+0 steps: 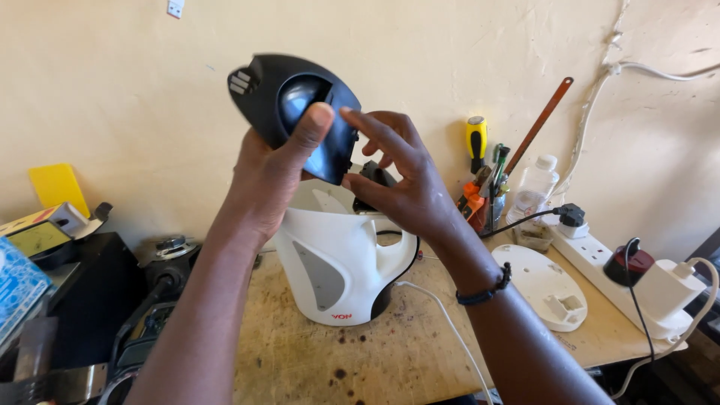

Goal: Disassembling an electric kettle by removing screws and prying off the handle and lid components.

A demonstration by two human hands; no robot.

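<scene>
My left hand (pixel 274 176) holds a black oval kettle lid (pixel 289 101) up in the air, thumb pressed on its glossy inner part. My right hand (pixel 397 180) touches the lid's right edge with its fingertips and also grips a small black part (pixel 373 176) in the palm. Just below both hands, a white electric kettle body (pixel 337 262) stands upright on the worn wooden table (pixel 390 352), its top open. A black band (pixel 486 289) circles my right wrist.
A white round kettle base (pixel 544 285) lies to the right. Behind it stand a holder of screwdrivers and pliers (pixel 484 187), a clear bottle (pixel 534 191) and a white power strip (pixel 622 281) with plugs. Dark appliances (pixel 112 300) crowd the left side.
</scene>
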